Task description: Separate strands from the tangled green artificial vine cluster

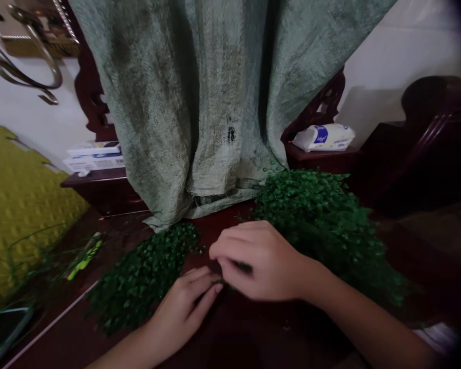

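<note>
My left hand (190, 300) is low over the dark red table, thumb and fingers pinched together around a tiny bit of green, perhaps a sprig. Close beside its fingertips, my right hand (259, 261) is curled with its fingertips drawn together; whatever they hold is hidden. To the left of my left hand lies a heap of small-leaved green plants (146, 277). A larger heap of the same leafy greens (318, 215) spreads behind and to the right of my right hand.
A grey-green woven sack (230, 92) drapes down at the back onto the table (230, 333). White boxes (96, 156) stand at the left, a tissue pack (325, 137) at the right. A yellow-green tool (84, 259) and loose stems lie at left, near a yellow textured surface (19, 220).
</note>
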The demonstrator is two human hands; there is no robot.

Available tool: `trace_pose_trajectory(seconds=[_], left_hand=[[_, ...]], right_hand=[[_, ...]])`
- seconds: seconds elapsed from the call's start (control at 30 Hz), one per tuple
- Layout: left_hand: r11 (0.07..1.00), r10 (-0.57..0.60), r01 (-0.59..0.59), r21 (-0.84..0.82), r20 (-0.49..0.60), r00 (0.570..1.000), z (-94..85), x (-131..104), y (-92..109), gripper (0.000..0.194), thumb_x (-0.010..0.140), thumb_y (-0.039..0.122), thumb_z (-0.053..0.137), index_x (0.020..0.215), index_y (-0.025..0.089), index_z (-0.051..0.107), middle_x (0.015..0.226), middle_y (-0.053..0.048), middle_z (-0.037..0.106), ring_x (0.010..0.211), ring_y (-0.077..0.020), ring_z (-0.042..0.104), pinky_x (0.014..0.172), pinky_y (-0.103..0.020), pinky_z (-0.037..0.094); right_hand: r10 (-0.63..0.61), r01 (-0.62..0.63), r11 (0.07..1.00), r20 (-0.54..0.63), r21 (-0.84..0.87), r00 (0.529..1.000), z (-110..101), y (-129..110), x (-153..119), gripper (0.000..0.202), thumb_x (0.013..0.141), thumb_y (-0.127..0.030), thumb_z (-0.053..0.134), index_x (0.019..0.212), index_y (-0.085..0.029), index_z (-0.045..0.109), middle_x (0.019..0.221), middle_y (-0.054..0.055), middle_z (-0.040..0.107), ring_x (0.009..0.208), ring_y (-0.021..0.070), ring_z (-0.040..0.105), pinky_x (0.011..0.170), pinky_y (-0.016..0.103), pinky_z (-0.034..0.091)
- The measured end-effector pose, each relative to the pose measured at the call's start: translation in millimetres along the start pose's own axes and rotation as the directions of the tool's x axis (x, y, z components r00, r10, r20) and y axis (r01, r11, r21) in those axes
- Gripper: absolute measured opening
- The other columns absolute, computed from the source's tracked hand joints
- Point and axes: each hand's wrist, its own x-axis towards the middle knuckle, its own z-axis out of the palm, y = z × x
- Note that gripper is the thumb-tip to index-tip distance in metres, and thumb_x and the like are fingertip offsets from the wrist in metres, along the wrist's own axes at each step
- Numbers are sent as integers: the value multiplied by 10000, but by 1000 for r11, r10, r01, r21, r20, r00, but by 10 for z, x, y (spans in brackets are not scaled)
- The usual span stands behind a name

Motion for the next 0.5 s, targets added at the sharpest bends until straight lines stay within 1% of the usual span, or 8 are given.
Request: trace_pose_trajectory(seconds=[0.03, 0.1, 0.13, 0.17, 0.23, 0.33, 0.43, 0.5], left_hand=[[999, -33, 33, -23, -5, 999, -7, 7, -19, 231, 1005, 226, 463, 1005, 202, 692, 845, -33, 673, 780, -162, 657, 706, -239, 531], [992, -102, 101, -71, -24, 994, -22, 23, -47, 226, 1005, 205, 460, 1022, 203, 685, 835, -23, 655, 752, -151, 647, 674, -224, 513], [989, -127, 123, -87, -39, 991, -31, 33, -53, 222, 1004, 205, 465, 1021, 204, 686, 824, -18, 649, 736, -147, 640, 662, -221, 507], [987, -138, 133, -94, -51, 989, -39, 42, -54, 220, 1003, 206, 467, 1022, 206, 686, 816, -15, 646, 723, -145, 634, 655, -220, 503], [986, -144, 137, -100, -63, 988, -53, 55, -46, 218, 1001, 208, 469, 1029, 207, 685, 821, -17, 651, 725, -147, 633, 658, -223, 505], [986, -127, 119, -115, -62, 990, -56, 50, -34, 222, 999, 190, 465, 1065, 208, 676, 865, -28, 660, 773, -153, 641, 689, -228, 512], [985, -122, 113, -134, -65, 990, -46, 27, -31, 222, 997, 180, 470, 1086, 218, 670, 880, -27, 654, 783, -148, 636, 699, -223, 507], [982, -133, 123, -144, -65, 989, -43, 20, -21, 217, 998, 185, 474, 1077, 224, 672, 867, -20, 649, 769, -143, 628, 691, -218, 501]], right_hand=[[67, -68, 991, 11, 111, 998, 59, 137, 21, 189, 894, -116, 490, 876, -206, 655, 804, 2, 677, 704, 140, 620, 675, 252, 480], [207, -227, 919, 96, 323, 974, 186, 354, 11, 148, 883, -117, 530, 874, -177, 665, 754, 5, 687, 673, 133, 631, 630, 229, 479], [257, -288, 884, 130, 369, 958, 246, 427, -11, 145, 884, -121, 536, 879, -172, 671, 763, 9, 692, 682, 133, 634, 615, 220, 472], [281, -318, 865, 151, 388, 948, 298, 479, -37, 142, 877, -121, 545, 877, -170, 679, 787, 12, 694, 695, 131, 632, 615, 216, 469], [282, -316, 874, 144, 370, 948, 372, 538, -85, 146, 849, -108, 564, 888, -169, 691, 857, 22, 688, 721, 127, 617, 638, 216, 469], [225, -262, 909, 147, 324, 963, 411, 578, -119, 217, 803, -80, 572, 959, -161, 700, 961, 43, 679, 755, 127, 607, 689, 225, 482], [201, -280, 895, 247, 347, 948, 393, 595, -123, 261, 817, -65, 536, 991, -156, 709, 895, 25, 699, 759, 128, 623, 720, 227, 488], [228, -330, 870, 293, 366, 928, 372, 592, -125, 260, 828, -63, 524, 973, -154, 719, 806, 2, 697, 722, 123, 623, 703, 222, 485]])
